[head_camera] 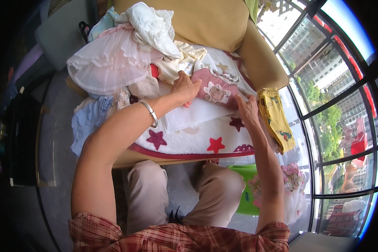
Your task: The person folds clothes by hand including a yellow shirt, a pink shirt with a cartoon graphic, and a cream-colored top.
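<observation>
A mauve child's garment (212,86) with a bear patch on a white flower shape lies in front of me on the padded seat. At its left edge is my left hand (185,88), thumb on the cloth and the other fingers curled, partly hidden. My right hand (248,108) pinches the garment's lower right edge. Beneath it spreads a thin white sheet or cloth (189,115), on a white fleece blanket (189,141) with red and purple stars. Cream cloth garments (168,71) lie just beyond my left hand.
Left of my hands is a heap with a pale pink tulle skirt (110,60), a white garment (154,23) and blue clothing (91,118). Folded yellow trousers (275,119) rest at the right edge, by the sofa's tan armrest (264,53). A green bag or container (247,189) stands below, right of my knees.
</observation>
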`<state>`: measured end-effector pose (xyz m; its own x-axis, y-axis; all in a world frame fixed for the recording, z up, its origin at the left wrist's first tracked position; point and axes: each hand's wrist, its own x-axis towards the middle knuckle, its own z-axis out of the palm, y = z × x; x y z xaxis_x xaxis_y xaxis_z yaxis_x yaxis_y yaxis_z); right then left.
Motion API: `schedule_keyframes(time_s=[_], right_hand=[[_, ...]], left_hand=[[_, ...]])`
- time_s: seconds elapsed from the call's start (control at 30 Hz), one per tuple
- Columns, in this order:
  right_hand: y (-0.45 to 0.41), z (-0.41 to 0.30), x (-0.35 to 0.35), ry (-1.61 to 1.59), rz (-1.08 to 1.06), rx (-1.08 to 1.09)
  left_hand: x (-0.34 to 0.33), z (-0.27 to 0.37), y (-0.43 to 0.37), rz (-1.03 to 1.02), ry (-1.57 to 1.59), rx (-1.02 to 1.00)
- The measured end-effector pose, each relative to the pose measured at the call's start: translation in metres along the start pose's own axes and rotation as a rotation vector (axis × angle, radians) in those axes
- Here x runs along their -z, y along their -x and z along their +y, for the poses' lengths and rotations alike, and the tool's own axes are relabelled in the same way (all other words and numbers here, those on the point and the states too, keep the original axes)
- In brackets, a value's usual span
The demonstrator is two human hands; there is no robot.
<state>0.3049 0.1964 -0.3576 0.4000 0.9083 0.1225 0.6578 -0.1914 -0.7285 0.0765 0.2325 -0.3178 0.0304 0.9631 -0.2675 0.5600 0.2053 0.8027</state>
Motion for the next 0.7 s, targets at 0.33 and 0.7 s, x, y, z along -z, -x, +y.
schedule_keyframes(time_s=[0.33,0.7], right_hand=[[-0.024,-0.015,0.008,-0.553,-0.572,-0.412],[0.078,0.004,0.041,-1.116,-0.856,-0.406]], left_hand=[[-0.03,-0.015,-0.021,-0.07,1.002,0.203],[-0.007,-0.094,0.05,-0.571,1.168,0.141]])
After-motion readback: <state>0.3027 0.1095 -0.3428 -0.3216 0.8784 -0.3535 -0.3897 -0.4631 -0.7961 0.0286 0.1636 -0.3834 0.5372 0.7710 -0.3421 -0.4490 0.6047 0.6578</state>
